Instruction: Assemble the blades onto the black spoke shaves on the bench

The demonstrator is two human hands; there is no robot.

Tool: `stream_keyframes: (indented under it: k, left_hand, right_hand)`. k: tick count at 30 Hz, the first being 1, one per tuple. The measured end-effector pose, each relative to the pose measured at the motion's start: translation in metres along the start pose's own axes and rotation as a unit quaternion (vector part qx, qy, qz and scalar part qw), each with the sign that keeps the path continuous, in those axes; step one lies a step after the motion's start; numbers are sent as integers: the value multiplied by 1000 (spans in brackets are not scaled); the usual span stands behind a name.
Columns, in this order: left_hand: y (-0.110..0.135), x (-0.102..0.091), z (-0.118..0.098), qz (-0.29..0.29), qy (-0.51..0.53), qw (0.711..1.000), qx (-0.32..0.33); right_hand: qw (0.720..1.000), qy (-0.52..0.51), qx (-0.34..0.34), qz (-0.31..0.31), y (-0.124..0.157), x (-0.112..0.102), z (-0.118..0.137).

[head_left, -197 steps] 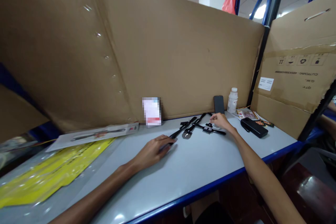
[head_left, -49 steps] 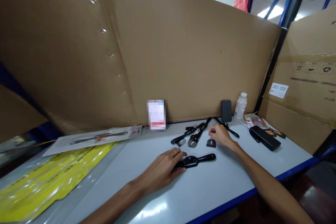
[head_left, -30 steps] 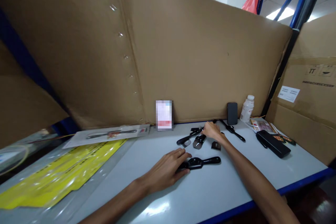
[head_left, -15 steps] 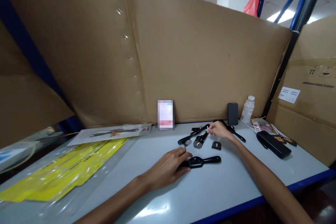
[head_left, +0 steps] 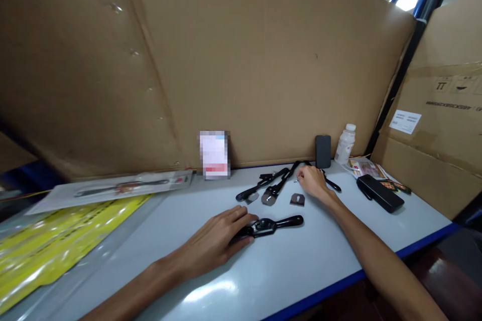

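Note:
My left hand (head_left: 229, 233) is closed around the left handle of a black spokeshave (head_left: 265, 225). The tool lies flat on the table, with its right handle free and its middle frame showing. Farther back, my right hand (head_left: 313, 180) hovers low with fingertips pinched; a tiny shiny bit shows at them, too small to name. Just in front of it lies a small dark blade (head_left: 297, 199) with a slot. To its left are more black spokeshave parts (head_left: 244, 193) and a second slotted blade (head_left: 268, 196). Another black handle (head_left: 333, 184) shows behind the right hand.
At the back stand a black phone (head_left: 323, 151), a plastic bottle (head_left: 345, 144) and a blurred white card (head_left: 214, 155). A black case (head_left: 380, 193) lies right. Yellow plastic packaging (head_left: 75, 233) covers the left side. Cardboard (head_left: 244, 70) walls the back.
The view has swung right and down. My right hand has shifted slightly right, away from the black parts, with fingers still pinched. My left hand stays on the spokeshave.

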State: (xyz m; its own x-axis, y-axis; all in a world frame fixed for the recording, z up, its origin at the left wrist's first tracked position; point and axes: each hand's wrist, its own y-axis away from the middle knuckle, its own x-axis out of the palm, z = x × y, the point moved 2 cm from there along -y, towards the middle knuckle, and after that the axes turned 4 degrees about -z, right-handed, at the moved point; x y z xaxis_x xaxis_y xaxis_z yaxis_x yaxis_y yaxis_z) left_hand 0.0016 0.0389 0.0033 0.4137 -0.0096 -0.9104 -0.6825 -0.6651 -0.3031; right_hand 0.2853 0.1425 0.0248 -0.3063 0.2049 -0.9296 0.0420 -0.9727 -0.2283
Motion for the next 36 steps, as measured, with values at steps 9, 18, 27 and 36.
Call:
stream_keyframes:
  k: [9,18,27,36]
  left_hand:
    - [-1,-1,0,-7,5,1000,2]
    - [-3,-3,-1,-11,3,1000,6]
    - [-2,-4,-1,-18,10,1000,12]
    - [-3,-5,-2,-11,3,1000,14]
  right_hand:
    - [995,65,-68,39,0,3,5]
    - [992,75,-96,37,7,1,10]
    - [996,83,-27,32,6,-2,2]
    - [999,23,-25,35,6,0,0]
